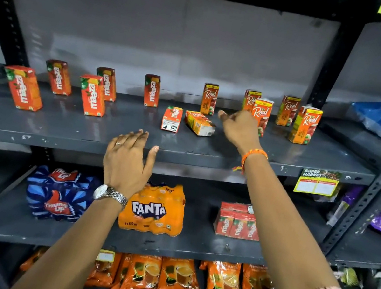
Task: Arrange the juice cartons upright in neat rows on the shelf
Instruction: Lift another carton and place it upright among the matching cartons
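Note:
Several red Maaza cartons (92, 95) stand upright, scattered over the left half of the dark grey shelf (182, 153). Several orange Real cartons (305, 126) stand upright on its right half. Two cartons lie on their sides near the middle: a Maaza carton (171, 118) and a Real carton (199, 123). My right hand (239, 128) reaches over the shelf just right of the fallen Real carton, fingers apart, holding nothing, and hides the bottom of a standing Real carton (261, 112). My left hand (128, 159) hovers at the shelf's front edge, fingers spread, empty.
The shelf below holds a Thums Up pack (58, 193), a Fanta pack (155, 210) and a Maaza multipack (237, 221). Orange pouches (178, 278) fill the lowest shelf. A supermarket price tag (317, 182) hangs at the front edge. Bagged goods (380, 118) sit on the adjoining rack.

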Demonstrator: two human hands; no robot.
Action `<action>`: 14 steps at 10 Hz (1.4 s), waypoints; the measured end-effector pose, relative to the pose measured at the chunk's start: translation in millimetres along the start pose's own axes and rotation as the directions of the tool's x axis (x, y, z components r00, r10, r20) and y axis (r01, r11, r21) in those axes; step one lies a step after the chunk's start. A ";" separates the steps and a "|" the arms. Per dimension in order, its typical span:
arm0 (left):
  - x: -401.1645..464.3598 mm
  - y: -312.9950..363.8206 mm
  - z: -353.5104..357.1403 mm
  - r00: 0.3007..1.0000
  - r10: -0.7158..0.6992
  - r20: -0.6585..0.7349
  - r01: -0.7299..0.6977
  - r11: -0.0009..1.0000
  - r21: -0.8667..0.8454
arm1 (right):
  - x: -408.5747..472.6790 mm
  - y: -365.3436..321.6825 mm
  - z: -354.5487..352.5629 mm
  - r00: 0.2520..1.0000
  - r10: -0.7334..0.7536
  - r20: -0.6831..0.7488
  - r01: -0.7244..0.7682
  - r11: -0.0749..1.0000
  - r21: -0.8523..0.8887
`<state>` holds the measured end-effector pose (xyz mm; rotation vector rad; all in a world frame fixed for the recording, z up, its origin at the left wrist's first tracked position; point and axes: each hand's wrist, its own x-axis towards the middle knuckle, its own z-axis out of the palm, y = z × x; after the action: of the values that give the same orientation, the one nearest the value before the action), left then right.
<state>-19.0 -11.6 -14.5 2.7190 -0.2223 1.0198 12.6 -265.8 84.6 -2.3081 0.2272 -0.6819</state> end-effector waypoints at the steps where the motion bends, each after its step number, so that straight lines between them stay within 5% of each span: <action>1: 0.6 0.6 -1.1 1.000 0.000 0.004 0.000 1.000 -0.003 | 3.4 -16.9 9.8 0.983 0.076 0.169 -0.065 0.995 -0.071; 3: 0.7 -2.6 0.2 1.000 0.009 0.002 -0.009 1.000 -0.003 | 2.2 -31.6 31.5 0.953 0.155 0.261 -0.118 0.981 -0.154; 6: 0.5 -3.6 0.2 1.000 0.018 0.008 -0.018 1.000 -0.009 | -3.9 -49.8 46.3 0.975 0.100 0.199 -0.071 0.986 -0.148; 8: 0.3 -2.9 -1.9 0.999 0.027 0.019 -0.027 1.000 -0.008 | 4.0 -35.6 40.4 0.952 0.251 0.173 -0.295 0.903 0.313; 10: 0.5 -3.8 -1.4 0.999 0.037 -0.002 -0.037 0.999 -0.033 | -21.5 -39.7 22.5 0.939 0.267 0.216 -0.343 0.703 0.623; 12: 0.5 -4.7 -0.3 0.999 0.047 -0.009 -0.048 0.998 -0.047 | -62.8 -52.5 -2.5 0.974 0.140 0.178 -0.226 0.588 0.777; 14: -1.5 -6.4 0.2 0.999 0.043 0.010 -0.043 0.998 -0.035 | -120.8 -64.9 -31.3 0.998 -0.029 -0.047 0.055 0.624 0.780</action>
<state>-18.6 -5.4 -16.7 2.6996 -0.2989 1.0039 -108.1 -195.0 98.4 -1.4470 -0.1132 -0.6624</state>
